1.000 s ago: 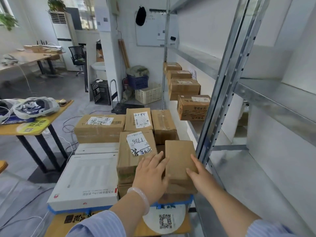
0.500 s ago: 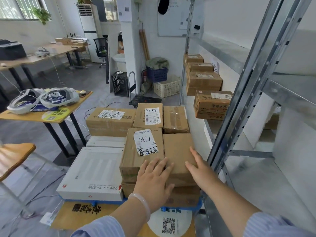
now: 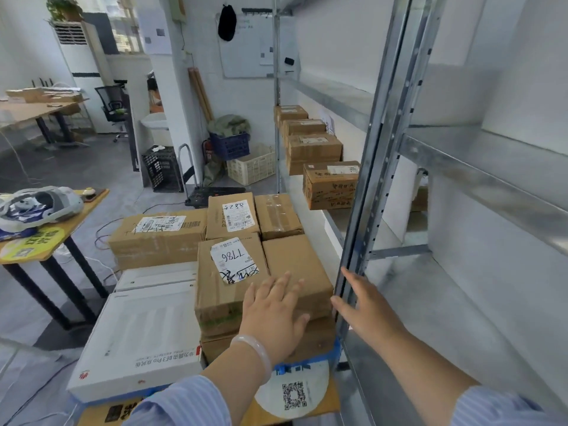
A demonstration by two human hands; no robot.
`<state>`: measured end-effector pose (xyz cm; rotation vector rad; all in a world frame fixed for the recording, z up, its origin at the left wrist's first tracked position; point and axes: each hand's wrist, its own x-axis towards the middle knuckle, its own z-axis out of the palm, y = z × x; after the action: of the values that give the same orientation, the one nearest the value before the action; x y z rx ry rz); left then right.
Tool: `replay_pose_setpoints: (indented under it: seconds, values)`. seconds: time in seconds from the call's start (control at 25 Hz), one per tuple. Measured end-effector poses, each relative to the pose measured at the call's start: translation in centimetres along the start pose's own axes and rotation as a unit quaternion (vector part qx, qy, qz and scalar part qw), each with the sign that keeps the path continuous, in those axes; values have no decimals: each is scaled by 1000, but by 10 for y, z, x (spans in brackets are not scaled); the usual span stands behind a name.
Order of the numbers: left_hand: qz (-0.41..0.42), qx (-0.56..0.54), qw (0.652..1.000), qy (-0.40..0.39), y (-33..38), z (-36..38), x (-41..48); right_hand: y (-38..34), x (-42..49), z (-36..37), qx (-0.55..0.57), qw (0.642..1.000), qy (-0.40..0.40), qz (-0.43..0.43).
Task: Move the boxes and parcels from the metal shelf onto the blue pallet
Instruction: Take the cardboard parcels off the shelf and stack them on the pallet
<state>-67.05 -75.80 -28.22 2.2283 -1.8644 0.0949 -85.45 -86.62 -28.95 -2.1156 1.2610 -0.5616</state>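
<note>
Several cardboard boxes are stacked on the blue pallet (image 3: 319, 362) in front of me. The plain brown box (image 3: 293, 262) lies at the near right of the stack, next to a box labelled 7786 (image 3: 227, 272). My left hand (image 3: 275, 315) hovers flat over the plain box's near edge, fingers spread, holding nothing. Empty too, my right hand (image 3: 364, 307) is beside the shelf's upright post (image 3: 378, 155), apart from the box. Several more boxes stand in a row on the metal shelf (image 3: 396, 290), the nearest one (image 3: 330, 184) at mid height.
Two white flat boxes (image 3: 144, 336) lie at the stack's left. A wooden table (image 3: 52, 238) with a headset stands to the left, with cables on the floor beneath it. Crates, a hand trolley and an office chair stand further back.
Both hands have let go of the plain brown box, which now rests on the stack. My right hand has drawn back to the shelf post and my left hand has lifted off.
</note>
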Motion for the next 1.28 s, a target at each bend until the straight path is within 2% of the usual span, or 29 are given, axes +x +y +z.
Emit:
replay_pose_setpoints:
  seconds: [0.16, 0.24, 0.36, 0.48, 0.72, 1.04, 1.28]
  values:
    - [107, -25, 994, 9, 30, -7, -2, 12, -74, -11, -64, 988, 130, 51]
    - [162, -36, 986, 2, 53, -3, -10, 18, -121, -7, -141, 975, 147, 91]
    - [252, -57, 965, -52, 102, 10, -46, 33, -205, 0, -230, 943, 126, 207]
    - [342, -62, 934, -86, 159, 15, -90, 44, -287, -12, -249, 904, 152, 313]
    - [484, -82, 866, -89, 262, 0, -185, 50, -436, -45, -267, 839, 235, 411]
    - [558, -125, 812, -117, 391, -22, -346, 63, -642, -78, -247, 790, 266, 494]
    - [592, -137, 776, -169, 489, -28, -496, 81, -820, -129, -232, 733, 315, 556]
